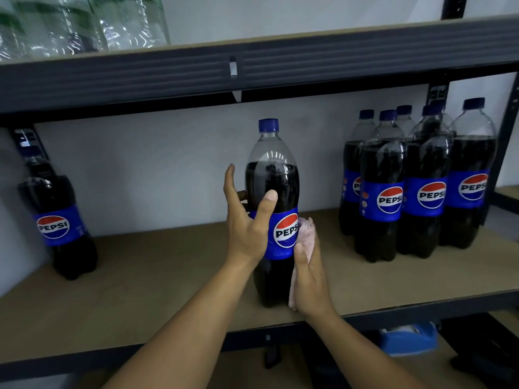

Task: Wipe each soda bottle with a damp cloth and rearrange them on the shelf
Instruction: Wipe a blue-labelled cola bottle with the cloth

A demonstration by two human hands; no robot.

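A large Pepsi bottle [271, 175] with a blue cap and blue label stands upright near the front edge of the wooden shelf board [168, 276]. My left hand [244, 228] grips its left side at label height, with the thumb across the front and the fingers round the back. My right hand [310, 279] holds a pale pink cloth [306, 231] against the bottle's right side, from the label down to the base. The fingers of that hand are hidden behind the cloth and the bottle.
Several more Pepsi bottles [390, 200] stand packed together at the right of the shelf, and a single one [56, 220] stands at the far left. A dark metal beam [252, 71] runs overhead, with clear plastic bottles [70, 23] on the shelf above it. A blue tape dispenser [407, 338] sits on the shelf below.
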